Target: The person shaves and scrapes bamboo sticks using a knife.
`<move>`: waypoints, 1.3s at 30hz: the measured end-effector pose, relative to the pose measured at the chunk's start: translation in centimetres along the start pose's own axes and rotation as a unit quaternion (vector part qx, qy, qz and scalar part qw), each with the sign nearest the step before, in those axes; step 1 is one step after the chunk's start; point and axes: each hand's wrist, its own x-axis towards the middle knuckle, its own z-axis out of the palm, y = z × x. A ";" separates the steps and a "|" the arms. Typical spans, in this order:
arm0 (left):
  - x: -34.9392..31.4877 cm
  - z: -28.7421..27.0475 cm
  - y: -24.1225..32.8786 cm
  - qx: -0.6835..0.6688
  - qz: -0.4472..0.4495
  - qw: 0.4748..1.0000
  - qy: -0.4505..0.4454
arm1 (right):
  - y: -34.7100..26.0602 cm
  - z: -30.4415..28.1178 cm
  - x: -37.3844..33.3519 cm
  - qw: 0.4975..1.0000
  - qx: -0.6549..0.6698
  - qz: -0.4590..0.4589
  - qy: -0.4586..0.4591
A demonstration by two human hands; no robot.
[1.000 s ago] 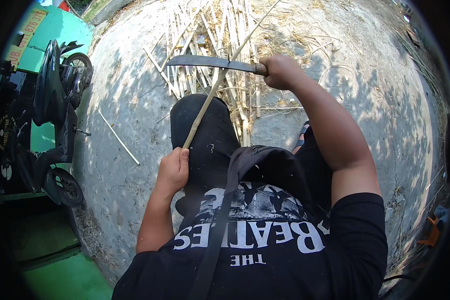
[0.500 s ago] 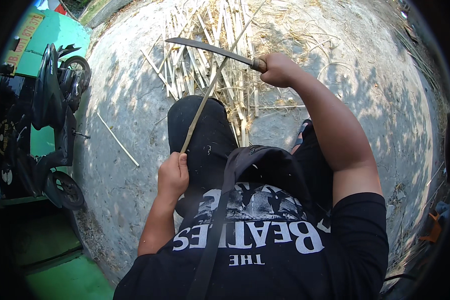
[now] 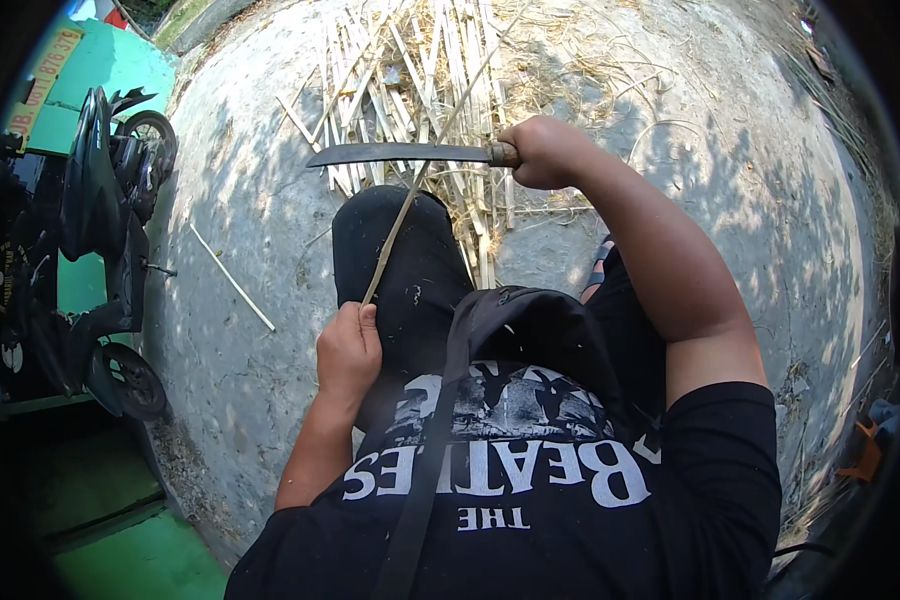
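— Straight to the grip: where is the pale strip (image 3: 394,236) lying?

— It's running up out of my left hand (image 3: 349,342), my thumb pressing it against the curled fingers! Its lower end is hiding inside that fist, and the long free part is slanting away from me to the right, passing over my bent knee (image 3: 362,222) and reaching across the heap of strips (image 3: 457,60).

— And the right hand (image 3: 544,152)?

— Wrapping tightly round the wooden handle (image 3: 503,154) of a long knife (image 3: 385,153)! The dark blade is pointing left and crossing the strip well beyond my left hand. Whether the edge is touching, I cannot tell.

— Give us the count!

— I'm counting two hands, both filled: one strip in the left, one knife in the right. One loose strip (image 3: 232,277) is lying alone on the grey ground (image 3: 240,370) to my left. The heap is spreading ahead, its many pieces overlapping too thickly for counting. One motorbike (image 3: 95,200) is standing farther left, showing two wheels. And one sandalled foot (image 3: 599,272) is peeking out on my right!
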 end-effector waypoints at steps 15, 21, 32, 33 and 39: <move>-0.2 -0.6 0.5 0.028 -0.025 0.999 -0.024 | 3.8 -1.4 0.6 0.986 0.037 0.136 0.088; -0.2 -0.3 0.3 0.056 -0.027 0.997 -0.035 | 0.4 -1.7 -0.5 0.997 0.002 0.063 0.033; -0.5 0.1 0.0 0.029 -0.020 0.999 -0.009 | 2.1 -0.2 -0.2 0.994 0.063 0.024 0.090; -0.6 0.1 -0.2 0.033 -0.022 0.999 -0.013 | 1.4 -0.4 -0.3 0.994 0.063 0.023 0.090; -0.6 -0.2 0.1 0.034 -0.014 0.999 -0.008 | -2.4 -0.6 -0.9 0.998 -0.050 -0.032 0.004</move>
